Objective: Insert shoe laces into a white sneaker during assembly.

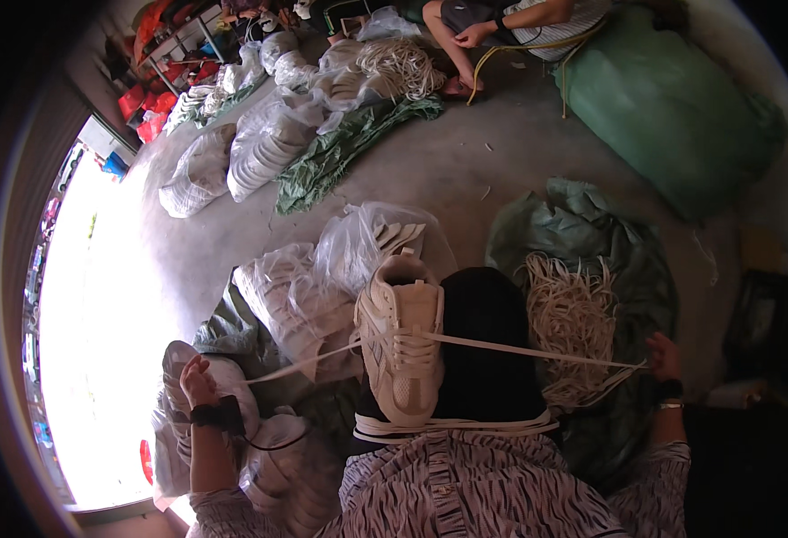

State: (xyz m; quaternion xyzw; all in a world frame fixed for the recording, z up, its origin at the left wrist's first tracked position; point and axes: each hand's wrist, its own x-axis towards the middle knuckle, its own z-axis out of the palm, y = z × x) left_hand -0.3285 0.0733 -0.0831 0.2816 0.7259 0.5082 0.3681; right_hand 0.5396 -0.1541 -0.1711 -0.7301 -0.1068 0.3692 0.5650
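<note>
A cream sneaker [421,314] rests on my lap, its toe toward me, with a flat white shoelace threaded through its eyelets. The lace [510,347] stretches out to both sides of the shoe. Far out on the left, my left hand [198,384] is closed on one end; that stretch is faint near the fingers. On the right, my right hand [666,357] grips the other end, its fingertips partly dark. More white laces [455,425] lie across my lap below the toe. Beside my right leg, a heap of loose laces [573,314] sits on a green sack [645,278].
Clear plastic bags of shoe parts [286,291] stand at my left knee, with more bags [273,139] farther off. A large stuffed green sack [672,117] fills the far right. Another person's hand [474,34] shows at the top. Bright doorway [98,341] at left.
</note>
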